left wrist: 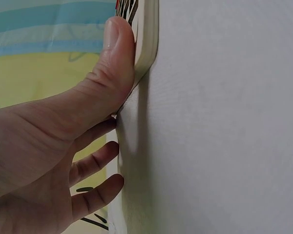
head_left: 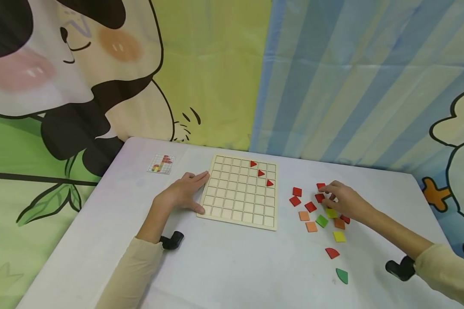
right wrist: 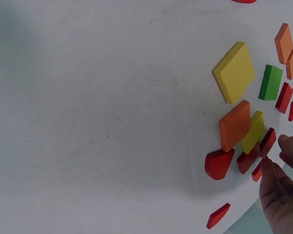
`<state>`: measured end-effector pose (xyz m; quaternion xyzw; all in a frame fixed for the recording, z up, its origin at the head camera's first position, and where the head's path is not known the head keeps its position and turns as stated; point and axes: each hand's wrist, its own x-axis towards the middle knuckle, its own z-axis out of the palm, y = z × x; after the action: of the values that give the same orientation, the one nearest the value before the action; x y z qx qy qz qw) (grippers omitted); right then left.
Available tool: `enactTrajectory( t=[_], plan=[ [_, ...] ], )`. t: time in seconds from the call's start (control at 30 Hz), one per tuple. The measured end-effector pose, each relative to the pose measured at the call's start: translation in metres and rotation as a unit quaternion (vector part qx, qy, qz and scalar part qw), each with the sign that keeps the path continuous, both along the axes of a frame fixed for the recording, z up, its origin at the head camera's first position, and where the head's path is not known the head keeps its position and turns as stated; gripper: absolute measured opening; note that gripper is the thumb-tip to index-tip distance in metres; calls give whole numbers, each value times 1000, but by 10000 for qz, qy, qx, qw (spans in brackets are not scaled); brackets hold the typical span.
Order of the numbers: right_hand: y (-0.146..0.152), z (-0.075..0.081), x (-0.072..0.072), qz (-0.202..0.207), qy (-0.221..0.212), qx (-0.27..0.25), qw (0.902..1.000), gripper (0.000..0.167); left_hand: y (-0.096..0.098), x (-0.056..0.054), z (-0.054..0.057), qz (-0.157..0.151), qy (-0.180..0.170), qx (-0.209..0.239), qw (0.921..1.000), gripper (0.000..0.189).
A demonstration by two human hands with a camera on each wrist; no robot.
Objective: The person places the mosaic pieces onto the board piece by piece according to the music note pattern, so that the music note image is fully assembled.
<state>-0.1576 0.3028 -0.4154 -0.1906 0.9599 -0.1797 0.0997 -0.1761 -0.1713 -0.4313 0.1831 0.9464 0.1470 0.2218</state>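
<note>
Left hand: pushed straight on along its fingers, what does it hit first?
The pale wooden rectangular grid board. The left hand appears to touch its left edge, so probably no gap, though the head view leaves exact depth unclear.

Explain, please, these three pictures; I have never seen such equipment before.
There is no robot: a person works bare-handed. The wide picture comes from a camera on the head; the other two come from a camera on each wrist. On the white table lies a pale, gridded, wooden-looking board with three red triangular pieces on it. To its left is a small white card with a printed coloured pattern; to its right lie loose, flat red, orange, yellow and green pieces. The left hand rests against the board's left edge, thumb at its near corner. The right hand is among the loose pieces; whether it holds one, I cannot tell.
</note>
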Motion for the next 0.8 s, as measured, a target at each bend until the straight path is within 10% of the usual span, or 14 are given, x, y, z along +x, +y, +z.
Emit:
enactTrajectory(
  t=[0.8],
  plan=[
    [2,-12,-7,379,220,373,9983,30,0,1,-1,-46,98,45,9999,114]
  ],
)
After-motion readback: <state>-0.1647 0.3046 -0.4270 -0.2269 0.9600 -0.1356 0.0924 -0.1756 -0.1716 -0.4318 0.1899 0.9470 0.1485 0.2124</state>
